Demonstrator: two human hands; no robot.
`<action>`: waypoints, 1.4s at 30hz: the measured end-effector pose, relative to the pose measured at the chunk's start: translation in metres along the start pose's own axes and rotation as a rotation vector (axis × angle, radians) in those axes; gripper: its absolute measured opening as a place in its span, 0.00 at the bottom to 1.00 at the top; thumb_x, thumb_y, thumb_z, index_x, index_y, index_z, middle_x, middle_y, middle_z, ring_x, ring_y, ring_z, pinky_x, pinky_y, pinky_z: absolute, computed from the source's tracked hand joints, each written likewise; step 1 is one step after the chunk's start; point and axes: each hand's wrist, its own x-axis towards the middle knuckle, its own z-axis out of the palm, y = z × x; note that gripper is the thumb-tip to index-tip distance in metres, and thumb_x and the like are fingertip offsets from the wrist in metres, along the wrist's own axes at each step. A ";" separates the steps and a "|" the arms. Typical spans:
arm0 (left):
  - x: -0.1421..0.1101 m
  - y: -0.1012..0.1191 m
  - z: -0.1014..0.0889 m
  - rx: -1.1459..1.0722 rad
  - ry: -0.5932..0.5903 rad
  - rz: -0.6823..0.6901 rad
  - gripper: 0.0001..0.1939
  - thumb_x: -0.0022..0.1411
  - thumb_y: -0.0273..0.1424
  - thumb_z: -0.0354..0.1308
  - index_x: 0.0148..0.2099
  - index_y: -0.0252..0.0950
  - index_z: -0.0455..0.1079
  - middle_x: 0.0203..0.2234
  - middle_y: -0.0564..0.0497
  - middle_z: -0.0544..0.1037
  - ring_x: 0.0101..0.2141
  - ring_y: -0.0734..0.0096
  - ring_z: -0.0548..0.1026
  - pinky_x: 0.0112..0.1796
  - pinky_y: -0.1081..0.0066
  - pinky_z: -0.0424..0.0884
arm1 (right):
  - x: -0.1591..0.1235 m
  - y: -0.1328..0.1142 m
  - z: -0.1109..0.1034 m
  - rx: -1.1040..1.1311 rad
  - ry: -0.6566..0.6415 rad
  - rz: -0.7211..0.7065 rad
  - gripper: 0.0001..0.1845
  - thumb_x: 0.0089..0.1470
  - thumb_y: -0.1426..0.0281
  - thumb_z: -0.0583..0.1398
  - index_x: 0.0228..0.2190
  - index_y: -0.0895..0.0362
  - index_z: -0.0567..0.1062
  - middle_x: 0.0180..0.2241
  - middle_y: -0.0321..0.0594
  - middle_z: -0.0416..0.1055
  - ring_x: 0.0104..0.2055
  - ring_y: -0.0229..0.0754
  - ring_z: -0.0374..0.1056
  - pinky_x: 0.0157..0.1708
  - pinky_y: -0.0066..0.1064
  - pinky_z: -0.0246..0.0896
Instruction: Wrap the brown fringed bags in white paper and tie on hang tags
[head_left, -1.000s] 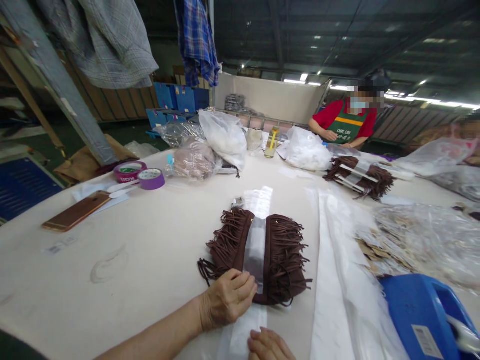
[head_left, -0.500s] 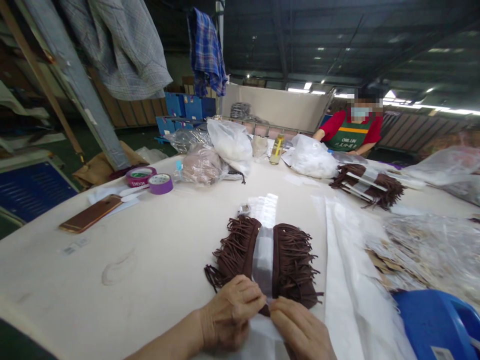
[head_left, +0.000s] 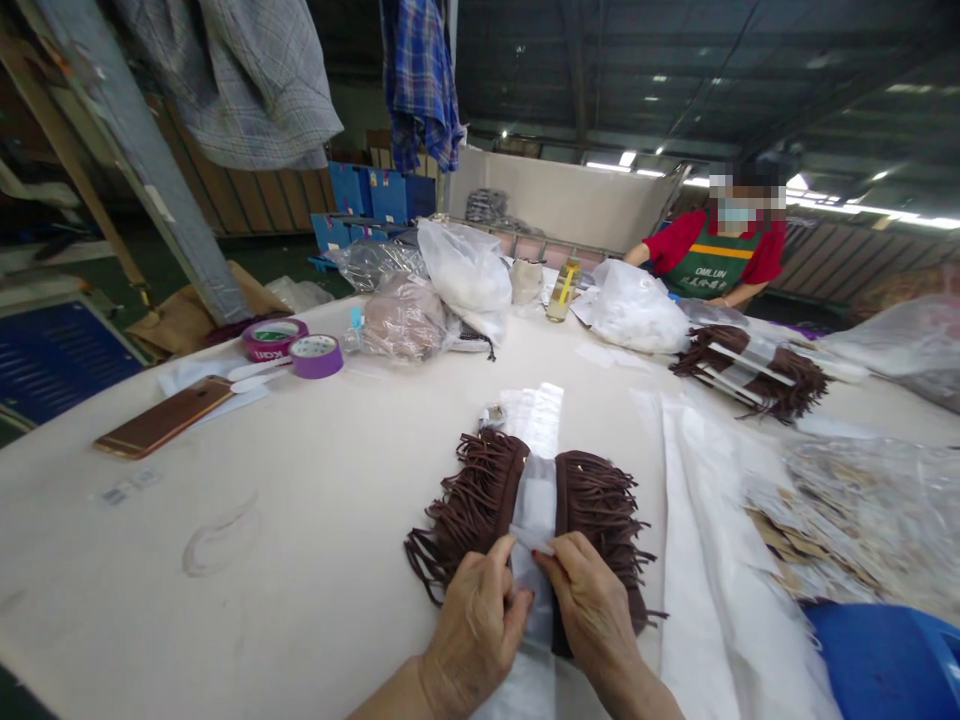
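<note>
In front of me lies a dark brown fringed piece (head_left: pixel 480 490), its strands spread to the left and right of a translucent white strip (head_left: pixel 537 490) that runs down its middle. My left hand (head_left: pixel 472 625) pinches the left edge of this strip between thumb and fingers. Opposite it, my right hand (head_left: pixel 596 605) grips the strip's right edge, the fingertips of both hands close together. The hands cover the lower middle of the fringed piece. White ribbed paper (head_left: pixel 544 415) sticks out beyond its far end, beside a small metallic bit (head_left: pixel 491 415).
Tape rolls (head_left: pixel 316 357) and a phone (head_left: pixel 165 415) lie at left. Plastic bags (head_left: pixel 461 265) and a bottle (head_left: pixel 562 290) stand at the back. Another fringed bundle (head_left: pixel 750 370) is at right, near a co-worker (head_left: pixel 716 250). A blue container (head_left: pixel 885 655) sits lower right.
Both hands have moved up along the strip, from the near end of the fringed piece to nearer its middle. The view has shifted slightly.
</note>
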 end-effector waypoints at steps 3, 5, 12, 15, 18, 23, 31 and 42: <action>0.004 0.001 0.000 0.132 0.024 0.093 0.18 0.66 0.28 0.41 0.55 0.24 0.53 0.24 0.49 0.70 0.26 0.68 0.69 0.31 0.67 0.69 | -0.004 0.003 0.010 -0.046 0.051 0.037 0.22 0.61 0.59 0.46 0.22 0.56 0.68 0.24 0.37 0.64 0.27 0.37 0.65 0.27 0.26 0.58; 0.007 0.001 0.000 0.216 -0.018 0.163 0.16 0.66 0.28 0.40 0.54 0.25 0.56 0.26 0.48 0.70 0.26 0.67 0.69 0.30 0.66 0.68 | -0.006 0.004 0.013 -0.052 0.087 0.059 0.23 0.61 0.59 0.46 0.21 0.56 0.67 0.23 0.37 0.63 0.26 0.37 0.64 0.26 0.26 0.58; 0.011 0.006 -0.001 0.405 -0.157 0.341 0.19 0.66 0.23 0.32 0.44 0.27 0.65 0.26 0.46 0.68 0.25 0.66 0.67 0.24 0.66 0.66 | -0.010 0.009 0.014 0.041 0.108 0.079 0.22 0.60 0.60 0.48 0.20 0.56 0.67 0.23 0.36 0.63 0.26 0.35 0.64 0.27 0.25 0.58; 0.008 0.008 0.000 0.446 -0.117 0.363 0.23 0.65 0.21 0.29 0.42 0.25 0.66 0.29 0.43 0.68 0.28 0.64 0.68 0.26 0.65 0.67 | -0.010 0.009 0.014 0.094 0.103 0.090 0.21 0.60 0.60 0.48 0.21 0.56 0.68 0.24 0.36 0.64 0.27 0.35 0.65 0.28 0.24 0.58; 0.005 0.007 0.001 0.461 -0.027 0.383 0.21 0.65 0.20 0.32 0.43 0.26 0.67 0.32 0.41 0.69 0.31 0.64 0.68 0.29 0.66 0.66 | -0.008 0.005 0.014 0.107 0.154 0.127 0.25 0.60 0.56 0.47 0.20 0.56 0.69 0.23 0.35 0.64 0.25 0.35 0.65 0.26 0.24 0.58; 0.002 0.002 0.002 0.431 -0.008 0.480 0.21 0.66 0.22 0.33 0.44 0.28 0.68 0.39 0.42 0.70 0.38 0.64 0.67 0.34 0.65 0.64 | -0.006 0.000 0.014 0.115 0.168 0.170 0.27 0.58 0.53 0.47 0.18 0.56 0.69 0.21 0.35 0.64 0.23 0.35 0.65 0.25 0.25 0.57; -0.001 0.004 0.002 0.494 -0.102 0.414 0.24 0.66 0.23 0.29 0.46 0.27 0.68 0.41 0.40 0.72 0.39 0.62 0.68 0.36 0.64 0.63 | -0.006 0.001 0.008 0.293 0.174 0.216 0.22 0.55 0.54 0.53 0.20 0.56 0.73 0.22 0.36 0.67 0.25 0.38 0.66 0.26 0.27 0.60; 0.000 0.007 0.004 0.491 -0.088 0.363 0.24 0.65 0.22 0.29 0.43 0.25 0.68 0.38 0.39 0.73 0.37 0.61 0.68 0.35 0.63 0.64 | -0.010 0.004 0.010 0.317 0.240 0.163 0.15 0.52 0.60 0.57 0.21 0.55 0.74 0.31 0.40 0.69 0.34 0.39 0.68 0.32 0.27 0.62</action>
